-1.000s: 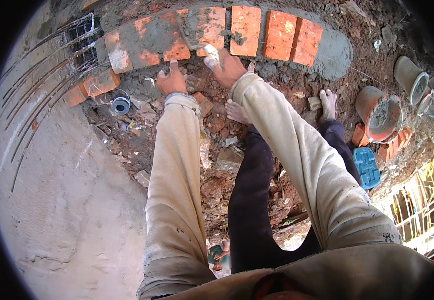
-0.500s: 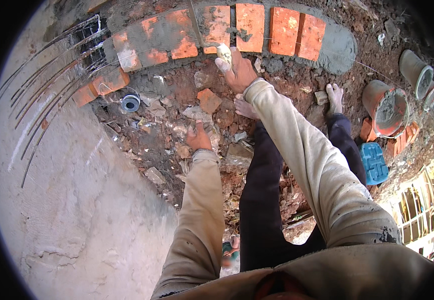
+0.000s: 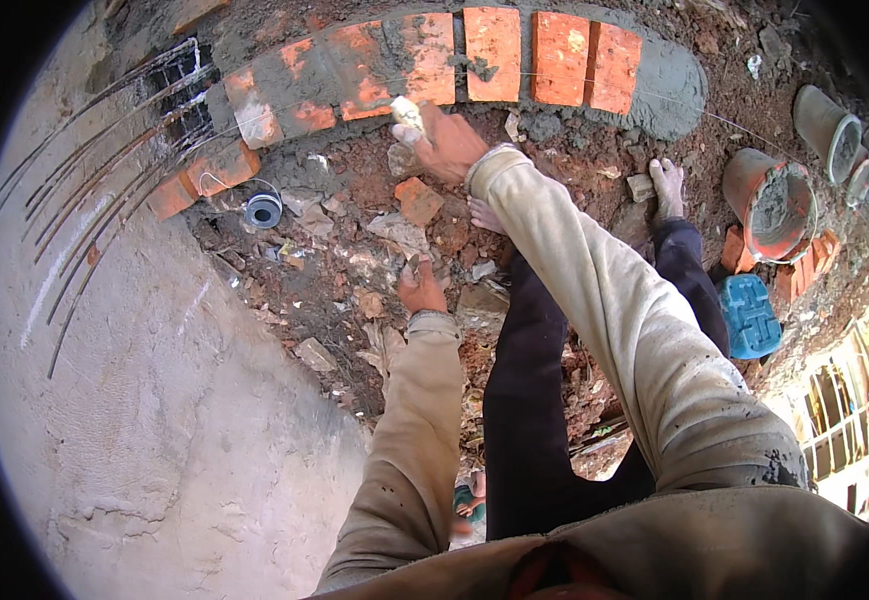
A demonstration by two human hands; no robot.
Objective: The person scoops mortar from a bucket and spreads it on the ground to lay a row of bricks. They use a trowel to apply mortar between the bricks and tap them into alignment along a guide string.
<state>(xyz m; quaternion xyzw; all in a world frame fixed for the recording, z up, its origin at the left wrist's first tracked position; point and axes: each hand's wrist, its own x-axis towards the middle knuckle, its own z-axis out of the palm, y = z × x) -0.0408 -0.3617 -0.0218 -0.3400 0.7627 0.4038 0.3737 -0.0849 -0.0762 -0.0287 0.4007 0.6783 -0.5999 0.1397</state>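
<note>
My right hand (image 3: 449, 145) is closed round the pale handle of a trowel (image 3: 407, 113), just on the near side of a curved brick course. The trowel's blade is hard to make out against the grey mortar. Bricks (image 3: 493, 55) stand side by side in the course, the left ones smeared with mortar. Wet mortar (image 3: 669, 90) lies bare at the course's right end. Lower down, my left hand (image 3: 421, 288) hangs above the rubble with its fingers curled in; whether anything small is between them is hidden. A string (image 3: 644, 97) runs along the bricks' near edge.
Bent steel bars (image 3: 104, 210) jut over a concrete slab (image 3: 184, 430) at left. A small round reel (image 3: 263, 209) sits by two bricks. On the right are a mortar bucket (image 3: 774, 210), more buckets (image 3: 827, 132) and a blue plastic block (image 3: 749, 316). Broken brick (image 3: 418, 201) litters the soil.
My right hand has moved left and slightly nearer, and the trowel has tilted away from the upright blade seen before. My left hand has shifted right and a little nearer, its fingers more curled.
</note>
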